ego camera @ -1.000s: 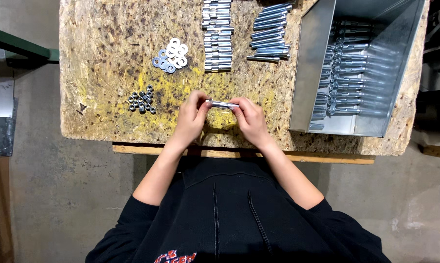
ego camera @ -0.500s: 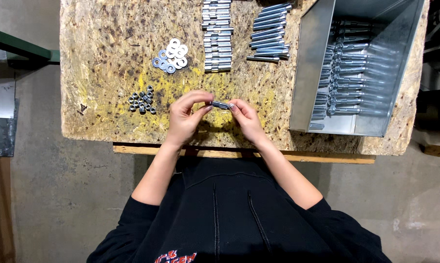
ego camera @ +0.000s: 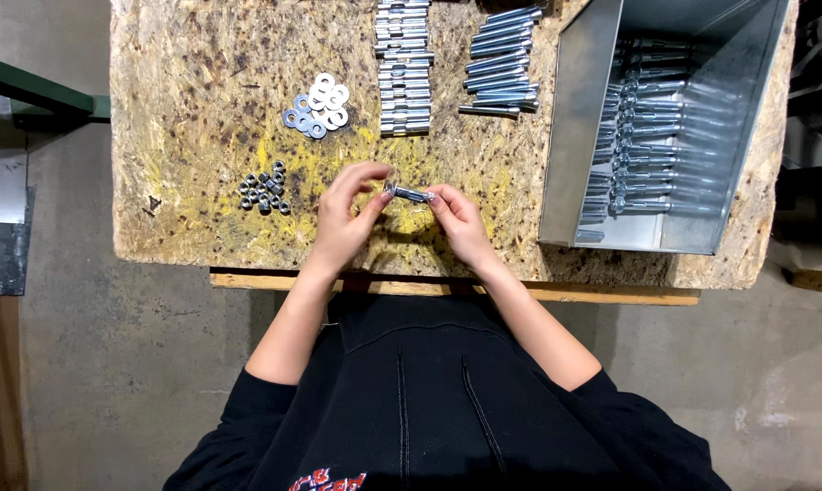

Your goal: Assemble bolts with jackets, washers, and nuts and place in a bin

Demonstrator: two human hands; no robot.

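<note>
- The left hand (ego camera: 342, 223) and the right hand (ego camera: 459, 225) meet over the desk (ego camera: 201, 182), near its close edge, and share one small bolt (ego camera: 409, 193).
- The bolt lies level between the two hands, lifted just off the board.
- Left fingers (ego camera: 372, 186) are curled and pinched on the bolt's left end; thumb and forefinger close round it.
- Right fingers (ego camera: 436, 197) are closed on the bolt's right end, the rest of that hand folded beneath.
- Whether a nut or washer already sits on the bolt is too small to tell.
- Left of the left fingers, near them, lies a small heap of dark nuts (ego camera: 263, 189).
- Beyond the left fingers, further up the desk, is a cluster of flat washers (ego camera: 318, 105).
- Straight ahead of both hands runs a column of sleeves (ego camera: 403, 68), laid crosswise one above another.
- Just right of that column, ahead of the right fingers, is a stack of longer bolts, the rods (ego camera: 502, 62), lying slightly askew.
- Right of the right hand, well apart from the fingers, stands an open metal bin (ego camera: 574, 136), with finished anchors (ego camera: 634, 127) piled inside in a row.
- The person's black sleeves are pushed up to the elbows, and the forearms reach over the desk's front edge.
</note>
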